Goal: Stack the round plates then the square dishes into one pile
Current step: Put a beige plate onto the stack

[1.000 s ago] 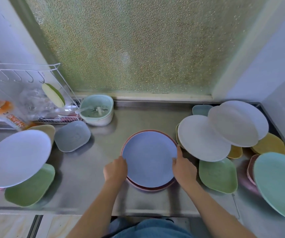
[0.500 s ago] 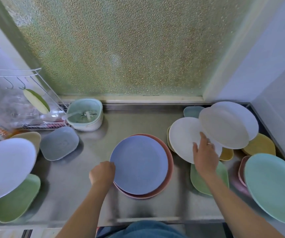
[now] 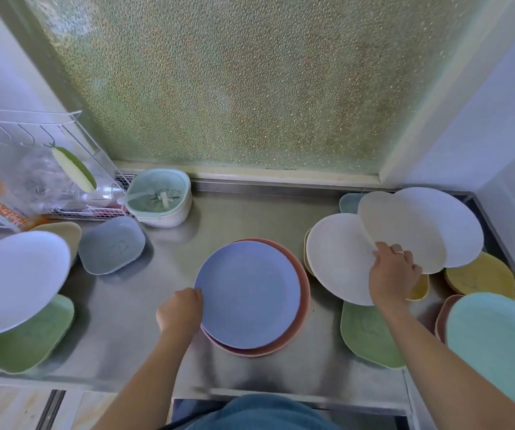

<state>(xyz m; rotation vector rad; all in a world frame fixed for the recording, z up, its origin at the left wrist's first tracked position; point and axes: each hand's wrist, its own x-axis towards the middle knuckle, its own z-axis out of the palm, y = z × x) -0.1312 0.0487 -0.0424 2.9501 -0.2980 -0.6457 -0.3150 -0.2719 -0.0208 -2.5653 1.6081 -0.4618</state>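
I see my left hand [image 3: 181, 311] curled into a loose fist at the near left rim of the blue round plate [image 3: 247, 295], thumb side touching the rim; the fingers are tucked under, so I cannot tell whether they actually grip it. That blue plate lies on a pink round plate [image 3: 302, 293] in the middle of the steel worktop [image 3: 119, 321], slid a little left so the pink rim shows along the right and near edges.

My right hand [image 3: 394, 276] is out to the right, fingers bent and partly spread, a ring showing on one. Its fingertips sit at the place where the cream round plate [image 3: 338, 259] meets the beige round plate [image 3: 402, 231] overlapping it; I cannot tell which of the two it grips. A white round plate [image 3: 455, 231] lies behind those, further right.

Beneath and around that cluster lie square dishes: a green square dish [image 3: 368, 336] near the right forearm, a yellow square dish [image 3: 479, 276] to the far right. A mint round plate [image 3: 498, 342] fills the near right corner.

On the left side a large white plate [image 3: 14, 280] rests over a second green dish [image 3: 29, 346], with a grey-blue square dish [image 3: 112, 245] just beyond.
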